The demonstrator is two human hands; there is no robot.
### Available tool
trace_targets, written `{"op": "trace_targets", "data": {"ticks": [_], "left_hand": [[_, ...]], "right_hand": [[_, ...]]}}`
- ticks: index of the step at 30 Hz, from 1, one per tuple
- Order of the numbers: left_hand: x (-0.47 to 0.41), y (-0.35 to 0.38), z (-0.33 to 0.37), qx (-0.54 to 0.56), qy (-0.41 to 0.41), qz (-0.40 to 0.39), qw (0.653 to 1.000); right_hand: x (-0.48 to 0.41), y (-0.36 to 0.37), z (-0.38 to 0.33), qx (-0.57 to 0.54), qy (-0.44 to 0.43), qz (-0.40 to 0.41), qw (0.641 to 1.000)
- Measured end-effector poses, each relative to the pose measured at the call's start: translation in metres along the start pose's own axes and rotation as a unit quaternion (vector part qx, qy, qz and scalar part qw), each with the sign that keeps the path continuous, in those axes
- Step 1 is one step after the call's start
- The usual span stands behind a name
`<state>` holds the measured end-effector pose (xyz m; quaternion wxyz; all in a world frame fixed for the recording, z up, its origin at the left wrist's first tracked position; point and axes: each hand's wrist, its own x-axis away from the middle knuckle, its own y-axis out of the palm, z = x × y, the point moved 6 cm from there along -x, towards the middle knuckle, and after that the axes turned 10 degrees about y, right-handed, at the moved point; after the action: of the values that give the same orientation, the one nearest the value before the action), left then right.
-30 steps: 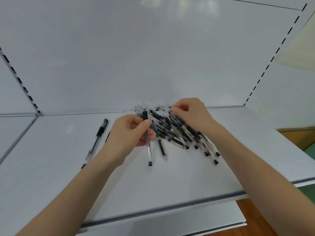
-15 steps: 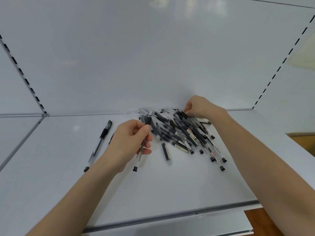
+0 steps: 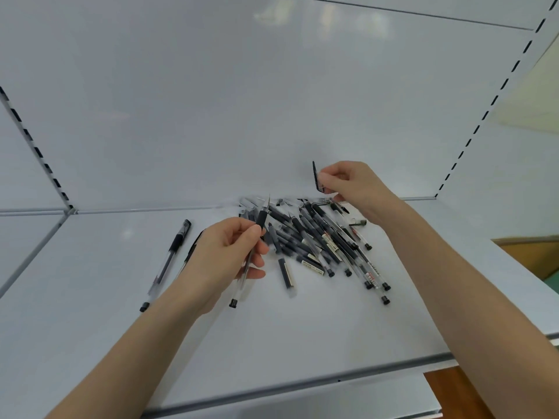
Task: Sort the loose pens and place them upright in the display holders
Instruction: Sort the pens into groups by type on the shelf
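Pens [image 3: 317, 240] lie in a crossed heap at the back of the shelf [image 3: 302, 343], close to the rear wall. Two side pens [image 3: 172, 255] lie apart on the left, and a loose cap [image 3: 286, 272] lies just in front of the heap. No holders are in view (so this looks like sorting, with placing not yet begun).

Risks:
- The held pen [image 3: 261, 217] has its bare tip pointing up. Capping it in mid-air could miss, which would ink a finger or drop the cap into the heap.
- The pinch looks light and the barrel is round, so a slip could send the pen rolling toward the front edge.
- The heap is interlocked, so pulling one pen out may drag its neighbours with it.
- Caps may end up on the wrong barrels.

Left grip [image 3: 230, 252]: thumb and forefinger pinch the held pen just below its black sleeve, with the other fingers curled behind the barrel. The pen is tilted with its tail low, and I can't tell whether it touches the shelf.

Right grip [image 3: 351, 182]: raised above the heap's back right and clear of it. Thumb and fingertips pinch a short dark piece [image 3: 316, 175], probably a cap, held about upright.
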<state>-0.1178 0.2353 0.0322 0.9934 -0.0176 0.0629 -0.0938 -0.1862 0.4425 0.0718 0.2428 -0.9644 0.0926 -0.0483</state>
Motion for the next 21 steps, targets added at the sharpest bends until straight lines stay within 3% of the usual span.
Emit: {"op": "trace_targets", "data": {"ticks": [3, 6, 10, 15, 21], "left_hand": [[0.002, 0.002, 0.005, 0.002, 0.01, -0.009, 1.0], [0.005, 0.002, 0.012, 0.005, 0.022, -0.013, 1.0], [0.009, -0.004, 0.019, -0.024, 0.05, -0.007, 0.998], [0.014, -0.016, 0.028, -0.079, 0.086, 0.012, 0.993], [0.018, -0.023, 0.027, -0.115, 0.1, 0.008, 0.988]], "right_hand": [[0.02, 0.013, -0.006, -0.15, 0.028, -0.091, 0.984], [0.039, 0.024, -0.013, -0.211, 0.035, -0.161, 0.964], [0.054, 0.026, -0.018, -0.183, 0.018, -0.158, 0.97], [0.068, 0.024, -0.032, -0.074, -0.081, -0.129, 0.986], [0.081, 0.028, -0.049, -0.058, -0.135, -0.125, 0.981]]}}
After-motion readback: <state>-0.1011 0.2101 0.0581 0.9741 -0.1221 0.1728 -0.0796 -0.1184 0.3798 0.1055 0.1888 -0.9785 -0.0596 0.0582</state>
